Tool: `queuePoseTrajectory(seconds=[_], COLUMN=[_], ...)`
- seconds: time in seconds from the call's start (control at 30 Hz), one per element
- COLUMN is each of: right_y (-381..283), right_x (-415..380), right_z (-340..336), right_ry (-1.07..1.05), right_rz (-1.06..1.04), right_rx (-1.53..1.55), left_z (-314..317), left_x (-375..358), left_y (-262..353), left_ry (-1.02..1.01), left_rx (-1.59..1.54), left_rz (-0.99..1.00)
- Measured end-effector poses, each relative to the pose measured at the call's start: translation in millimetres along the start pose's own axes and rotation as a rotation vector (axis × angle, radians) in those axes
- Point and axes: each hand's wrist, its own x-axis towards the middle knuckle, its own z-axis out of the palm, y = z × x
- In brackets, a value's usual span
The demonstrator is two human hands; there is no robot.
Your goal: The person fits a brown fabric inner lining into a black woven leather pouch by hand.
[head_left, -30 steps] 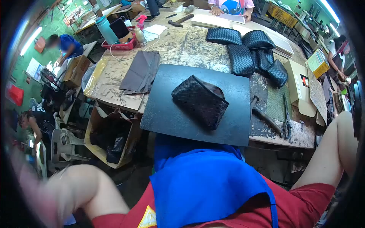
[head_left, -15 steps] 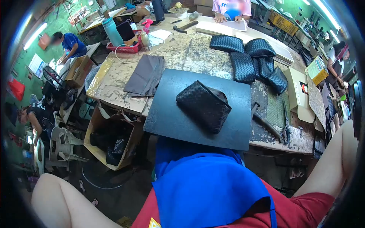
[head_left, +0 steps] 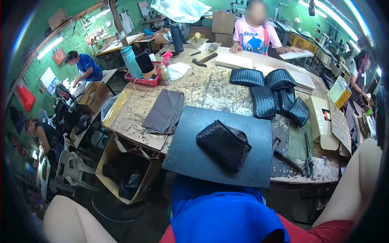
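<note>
Neither of my hands shows in the head view. My own bent, bare limbs frame the lower left and right. In front of my blue apron (head_left: 227, 214) lies a black board (head_left: 182, 141), overhanging the table's near edge. A black woven-pattern pouch (head_left: 225, 146) rests on it, untouched. Right of the board are a hammer (head_left: 288, 160) and a pair of scissors (head_left: 309, 156). Several similar woven pouches (head_left: 263, 101) are piled farther back. Folded dark fabric (head_left: 165, 110) lies to the board's left.
A red basket (head_left: 144, 82) holds a turquoise bottle (head_left: 130, 62). Another hammer (head_left: 204, 60) lies farther back. Left below the table stands an open carton (head_left: 109, 164); a cardboard box (head_left: 320, 123) sits at right. Across the table, a person (head_left: 255, 34) holds a pale sheet (head_left: 297, 54).
My view has tilted up, so the table sits lower in it. The person across has moved a pale sheet out to the right. The pouch on the board stays put.
</note>
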Motion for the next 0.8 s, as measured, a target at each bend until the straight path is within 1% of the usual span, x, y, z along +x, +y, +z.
queuePoseTrajectory(seconds=[0.23,0.43,0.8], right_y=[2,5,15], right_x=[1,6,13], right_z=[-1,-1,3], right_ry=[0.004,0.014,0.010], right_rz=[0.013,0.002,0.019], right_rx=[0.010,0.001,0.006], left_z=[1,3,4], left_x=[-2,-1,-1], left_y=[-10,-10,-17], left_ry=[0.026,0.023,0.026], left_rx=[-0.029,0.008,0.011], left_rz=[-0.057,-0.011,-0.028])
